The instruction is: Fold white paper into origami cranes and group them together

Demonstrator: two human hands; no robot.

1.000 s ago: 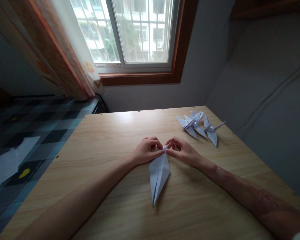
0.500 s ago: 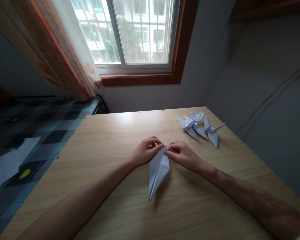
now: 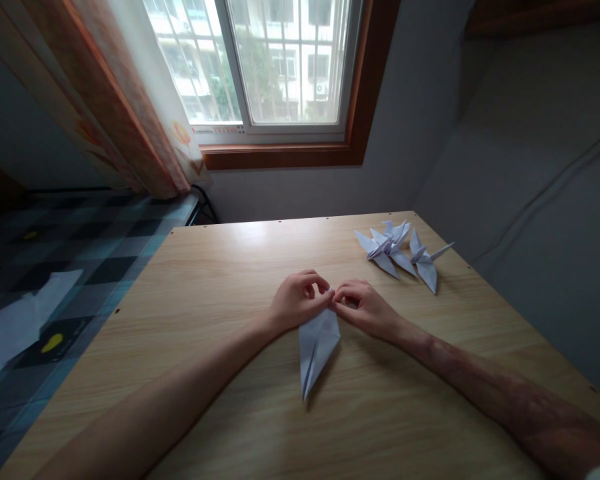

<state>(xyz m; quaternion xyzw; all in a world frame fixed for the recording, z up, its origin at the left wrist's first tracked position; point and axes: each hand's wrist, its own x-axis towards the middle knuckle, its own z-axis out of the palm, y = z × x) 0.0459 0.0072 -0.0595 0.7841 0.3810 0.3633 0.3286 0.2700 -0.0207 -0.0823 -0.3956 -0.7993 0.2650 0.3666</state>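
A piece of white folded paper [image 3: 320,343], kite-shaped with a slit toward its lower point, lies between my hands above the wooden table. My left hand [image 3: 303,299] pinches its upper tip from the left, thumb lying over the paper. From the right, my right hand [image 3: 363,305] pinches the same tip, its thumb and fingertips close against those of my left. The fingers cover most of the tip, so the fold there is hidden. Beyond my right hand rest several white paper cranes [image 3: 387,247] with spread wings.
The light wooden table [image 3: 205,280] reaches toward the wall under the window [image 3: 290,67]. Left of it is a surface with a checked cover [image 3: 130,233], with white paper sheets [image 3: 20,327] on it. An orange curtain [image 3: 115,100] hangs at the left.
My left hand has shifted slightly right, its thumb now farther over the paper's upper part. The folded paper now lies flatter, with its flap at the right less visible.
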